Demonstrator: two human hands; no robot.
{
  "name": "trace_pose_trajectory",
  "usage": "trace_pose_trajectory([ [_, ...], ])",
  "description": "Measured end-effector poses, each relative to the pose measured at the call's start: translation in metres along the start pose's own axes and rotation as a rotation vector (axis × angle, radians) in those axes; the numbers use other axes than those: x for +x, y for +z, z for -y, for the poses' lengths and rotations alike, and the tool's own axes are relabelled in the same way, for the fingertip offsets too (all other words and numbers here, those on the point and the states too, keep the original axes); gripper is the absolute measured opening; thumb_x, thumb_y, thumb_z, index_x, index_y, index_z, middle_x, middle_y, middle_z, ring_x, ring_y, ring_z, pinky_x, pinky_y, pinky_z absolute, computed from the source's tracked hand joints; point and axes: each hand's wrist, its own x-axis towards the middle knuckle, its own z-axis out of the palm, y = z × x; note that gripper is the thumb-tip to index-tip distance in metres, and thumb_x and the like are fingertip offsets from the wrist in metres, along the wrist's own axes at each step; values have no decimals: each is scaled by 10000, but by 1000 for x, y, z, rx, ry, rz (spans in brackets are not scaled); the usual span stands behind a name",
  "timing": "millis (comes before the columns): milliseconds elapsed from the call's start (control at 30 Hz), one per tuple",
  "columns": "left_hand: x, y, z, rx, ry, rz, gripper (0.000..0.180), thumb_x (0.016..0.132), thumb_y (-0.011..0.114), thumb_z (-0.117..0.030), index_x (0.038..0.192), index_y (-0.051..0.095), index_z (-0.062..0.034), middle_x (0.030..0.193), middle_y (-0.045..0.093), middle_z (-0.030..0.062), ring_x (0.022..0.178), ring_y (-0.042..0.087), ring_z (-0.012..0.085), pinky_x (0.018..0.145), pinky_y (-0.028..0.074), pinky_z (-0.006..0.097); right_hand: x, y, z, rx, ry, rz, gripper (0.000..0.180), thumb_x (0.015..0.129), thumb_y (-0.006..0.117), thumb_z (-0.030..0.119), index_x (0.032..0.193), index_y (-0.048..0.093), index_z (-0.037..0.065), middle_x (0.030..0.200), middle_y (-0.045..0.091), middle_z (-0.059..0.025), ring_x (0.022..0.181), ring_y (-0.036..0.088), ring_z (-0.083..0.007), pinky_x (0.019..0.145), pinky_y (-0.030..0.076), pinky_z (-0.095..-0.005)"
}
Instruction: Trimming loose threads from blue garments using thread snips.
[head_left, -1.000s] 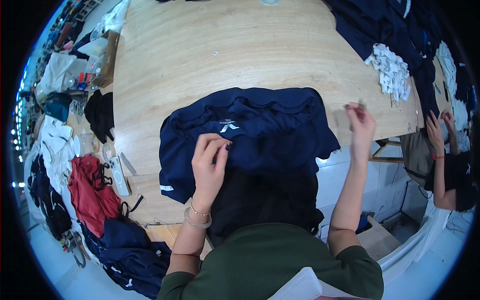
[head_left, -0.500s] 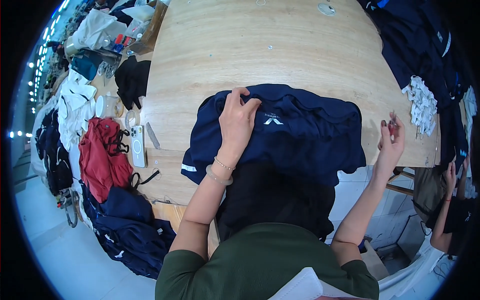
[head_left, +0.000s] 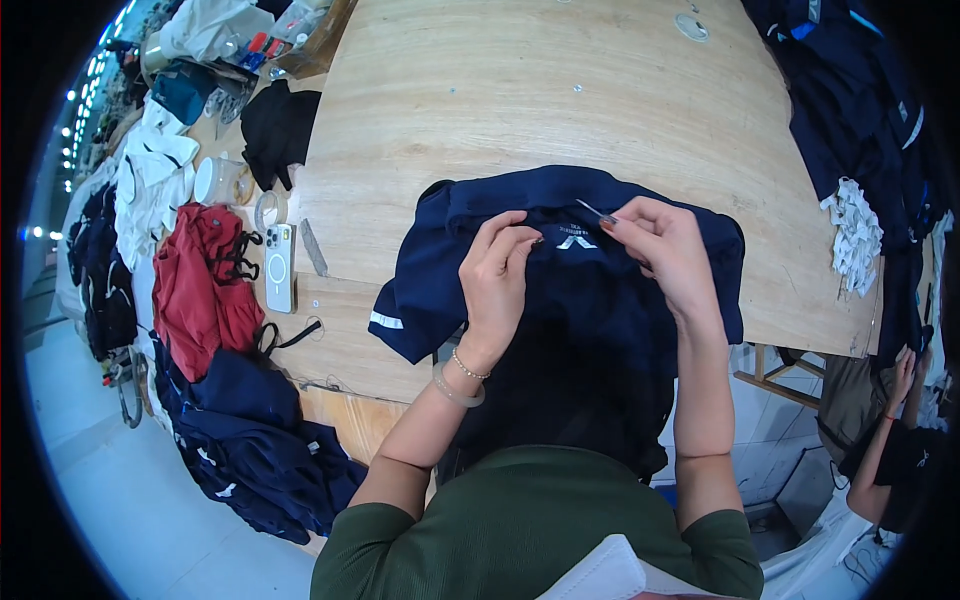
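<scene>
A navy garment (head_left: 440,270) with a white printed mark inside its neck area lies bunched at the table's near edge, hanging partly over my lap. My left hand (head_left: 495,280) is over its left part, thumb and fingers pinched together beside the white mark. What those fingertips hold, if anything, is too small to make out. On the other side of the mark, my right hand (head_left: 668,250) grips a thin, pointed metal tool (head_left: 592,208), its tip directed up and left over the garment's neck. My fingers hide the rest of the tool.
The wooden table (head_left: 500,110) extends ahead. Left are a phone (head_left: 280,270), red cloth (head_left: 205,300), black cloth (head_left: 275,130) and piled navy garments (head_left: 260,460). White scraps (head_left: 852,235) and navy garments (head_left: 850,100) lie right. Another person's arm (head_left: 885,440) is at far right.
My right hand has come in from the right of the garment to above its neck area, bringing the metal tool. My left hand has shifted slightly down and right, its fingertips closer together.
</scene>
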Motion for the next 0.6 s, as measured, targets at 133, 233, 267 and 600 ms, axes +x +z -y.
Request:
trace_pose_trajectory([
  [133,-1,-1,0,-18,-24,3,80,824,630,64,870,671,14,1025,667,103,763,652,177,649,515,255,14,19,-7,-82,90,103,161,868,661,188,776,669,56,554,460,79,490,346,4,434,200,-189],
  [233,-2,-2,3,-20,5,-7,88,815,641,60,870,671,-2,1031,658,111,738,648,194,620,512,270,19,28,-9,-155,108,127,172,862,670,202,762,676,63,553,458,73,493,353,0,432,204,-192],
  [267,-3,-1,3,-19,7,-5,93,813,642,63,870,671,-5,1030,658,109,733,647,193,614,510,272,21,30,-11,-166,114,128,175,857,676,206,757,678,63,555,464,68,495,361,-2,431,208,-192],
  [600,-1,-2,3,-44,-25,7,96,812,643,66,872,665,-6,1041,654,101,714,643,192,607,510,271,30,34,-18,-233,65,109,198,849,692,220,751,680,48,566,501,50,501,391,-13,432,225,-194],
])
